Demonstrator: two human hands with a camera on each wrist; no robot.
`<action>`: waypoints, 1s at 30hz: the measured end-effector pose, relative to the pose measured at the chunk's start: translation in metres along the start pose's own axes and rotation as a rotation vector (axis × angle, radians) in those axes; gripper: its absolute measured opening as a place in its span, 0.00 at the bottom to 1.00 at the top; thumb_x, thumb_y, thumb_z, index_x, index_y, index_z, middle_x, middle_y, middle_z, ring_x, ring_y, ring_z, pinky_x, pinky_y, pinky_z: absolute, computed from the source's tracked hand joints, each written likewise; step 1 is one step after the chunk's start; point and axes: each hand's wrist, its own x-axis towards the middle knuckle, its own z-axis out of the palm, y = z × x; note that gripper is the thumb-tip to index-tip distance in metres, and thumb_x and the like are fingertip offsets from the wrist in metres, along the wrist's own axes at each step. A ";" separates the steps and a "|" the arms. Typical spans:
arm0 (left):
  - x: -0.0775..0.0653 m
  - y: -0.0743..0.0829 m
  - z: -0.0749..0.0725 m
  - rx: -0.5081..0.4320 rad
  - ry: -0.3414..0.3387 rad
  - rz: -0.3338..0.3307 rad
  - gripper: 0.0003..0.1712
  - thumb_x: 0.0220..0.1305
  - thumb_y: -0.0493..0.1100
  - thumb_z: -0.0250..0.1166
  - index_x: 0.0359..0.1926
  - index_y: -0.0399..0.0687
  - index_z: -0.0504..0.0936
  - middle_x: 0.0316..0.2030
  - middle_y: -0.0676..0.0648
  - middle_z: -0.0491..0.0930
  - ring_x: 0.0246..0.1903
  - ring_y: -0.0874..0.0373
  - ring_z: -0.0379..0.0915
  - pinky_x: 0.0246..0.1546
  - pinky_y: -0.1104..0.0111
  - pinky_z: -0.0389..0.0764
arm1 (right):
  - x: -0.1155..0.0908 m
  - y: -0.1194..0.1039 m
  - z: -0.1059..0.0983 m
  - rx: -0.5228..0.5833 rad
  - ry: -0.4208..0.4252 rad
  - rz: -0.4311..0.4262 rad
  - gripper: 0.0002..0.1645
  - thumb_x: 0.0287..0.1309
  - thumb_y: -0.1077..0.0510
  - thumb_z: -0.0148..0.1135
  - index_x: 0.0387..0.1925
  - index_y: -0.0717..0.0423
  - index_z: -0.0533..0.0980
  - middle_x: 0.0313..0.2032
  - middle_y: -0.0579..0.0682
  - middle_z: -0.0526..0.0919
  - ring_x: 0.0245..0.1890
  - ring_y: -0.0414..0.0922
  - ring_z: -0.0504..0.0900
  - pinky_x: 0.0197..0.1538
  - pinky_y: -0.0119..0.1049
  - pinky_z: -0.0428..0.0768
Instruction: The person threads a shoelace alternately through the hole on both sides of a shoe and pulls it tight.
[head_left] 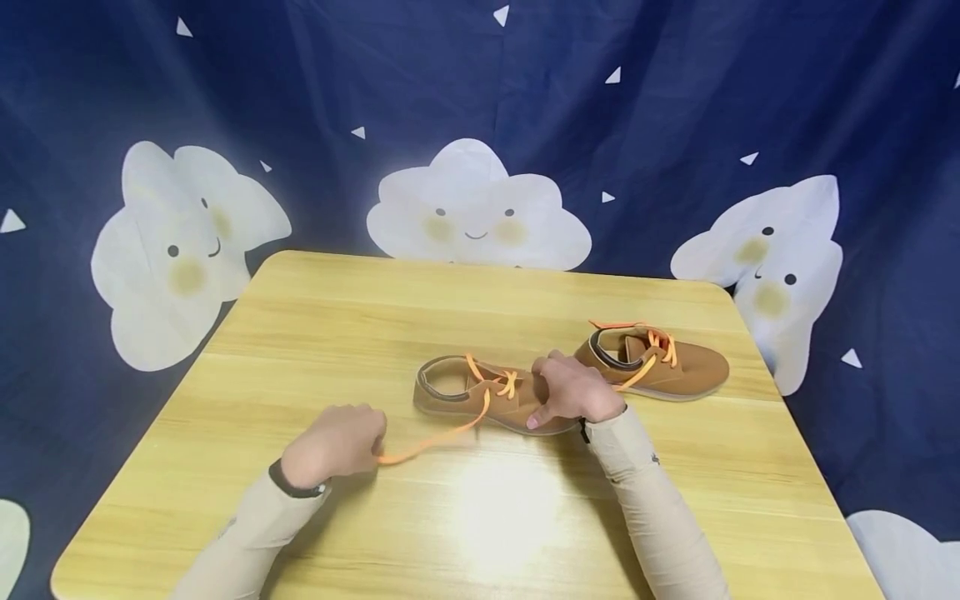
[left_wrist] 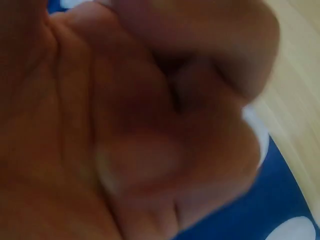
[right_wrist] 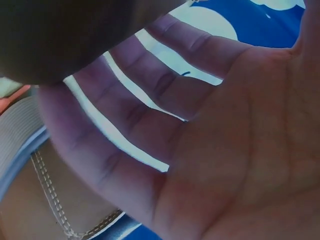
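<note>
A brown shoe with an orange lace stands in the middle of the table, its toe pointing right. My right hand grips that toe, thumb on the near side and fingers over the far side; the hand covers much of the toe. Off to the left, my left hand pinches one end of the orange lace, which runs slackly from the shoe's eyelets. In the left wrist view the curled fingers hide the lace. A dark rounded part of the shoe lies against the right fingers in the right wrist view.
A second brown shoe, also laced in orange, stands just beyond the right hand, toe to the right. Both shoes are on a wooden table with rounded corners. A dark blue curtain with cloud prints hangs behind it.
</note>
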 end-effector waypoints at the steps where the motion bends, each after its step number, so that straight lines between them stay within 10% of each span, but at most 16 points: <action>1: 0.003 -0.001 0.002 0.014 0.011 -0.006 0.09 0.54 0.35 0.73 0.27 0.47 0.79 0.21 0.53 0.73 0.21 0.59 0.67 0.23 0.68 0.70 | 0.000 0.001 -0.001 0.006 -0.006 -0.014 0.53 0.41 0.41 0.85 0.66 0.57 0.73 0.58 0.57 0.77 0.55 0.56 0.80 0.54 0.60 0.80; 5: 0.020 0.005 0.007 -0.049 0.063 0.123 0.10 0.64 0.44 0.71 0.34 0.41 0.84 0.18 0.56 0.70 0.17 0.64 0.60 0.20 0.73 0.66 | -0.003 0.004 -0.012 0.099 -0.017 -0.147 0.48 0.53 0.45 0.79 0.69 0.63 0.71 0.62 0.61 0.76 0.61 0.58 0.77 0.61 0.58 0.78; 10: 0.052 0.026 0.024 -0.354 0.137 0.346 0.21 0.73 0.53 0.63 0.53 0.41 0.87 0.13 0.62 0.63 0.12 0.71 0.53 0.16 0.76 0.60 | 0.002 -0.007 -0.034 0.221 0.072 -0.423 0.19 0.74 0.57 0.60 0.59 0.63 0.80 0.52 0.58 0.86 0.48 0.52 0.85 0.52 0.45 0.84; 15: 0.072 0.046 0.044 -0.622 0.123 0.349 0.20 0.75 0.54 0.62 0.54 0.46 0.87 0.12 0.59 0.64 0.11 0.70 0.54 0.15 0.77 0.58 | 0.016 -0.030 -0.044 0.167 -0.012 -0.594 0.14 0.74 0.66 0.54 0.47 0.59 0.85 0.38 0.53 0.89 0.36 0.43 0.84 0.46 0.35 0.83; 23: 0.082 0.058 0.053 -0.976 0.062 0.303 0.20 0.76 0.50 0.61 0.48 0.36 0.85 0.17 0.50 0.72 0.17 0.64 0.64 0.22 0.76 0.69 | 0.024 -0.055 -0.040 -0.109 -0.196 -0.457 0.19 0.75 0.66 0.48 0.27 0.55 0.77 0.26 0.43 0.73 0.26 0.38 0.70 0.34 0.30 0.71; 30: 0.080 0.056 0.051 -1.020 0.065 0.293 0.18 0.76 0.46 0.60 0.46 0.31 0.84 0.13 0.58 0.61 0.16 0.65 0.54 0.19 0.76 0.60 | 0.033 -0.059 -0.048 -0.017 -0.309 -0.460 0.18 0.73 0.70 0.43 0.26 0.59 0.71 0.22 0.43 0.68 0.22 0.37 0.68 0.30 0.26 0.67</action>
